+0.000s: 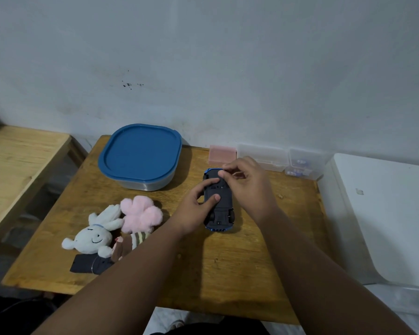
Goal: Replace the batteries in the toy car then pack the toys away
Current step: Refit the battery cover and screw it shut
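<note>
The toy car (pixel 218 204) lies upside down on the wooden table (pixel 228 267), a little right of the middle, with its dark underside facing up and its blue body showing only at the two ends. Two black wheels are visible near the end closer to the person.

In the head view, the left hand (pixel 198 209) holds the car from the left side: the thumb presses on the underside near the middle and another finger lies across it further up, so this grip is closed on the car. The right hand (pixel 246 182) is over the far end of the car, with its fingertips (pixel 221 174) pinched together and touching the underside there. I cannot tell if something small is held between them.

To the left of the car, near the left forearm, a white plush rabbit (pixel 94 234) lies on the table, touching a pink fluffy toy (pixel 140 213). A small striped toy (pixel 133 241) and a dark piece of cloth (pixel 87 263) lie just beside them, partly hidden by the forearm.

Behind these, at the far left of the table, stands a clear container with a blue lid (pixel 140 155), and the lid is on. At the far edge near the wall stand a small pink box (pixel 221 154) and two clear plastic boxes (pixel 264 157); the right one (pixel 302 165) holds small blue and white things, too blurred to name. The right hand covers part of the view to these boxes. A second wooden table (pixel 17 160) is at the left, and a white surface (pixel 385 213) is at the right.
</note>
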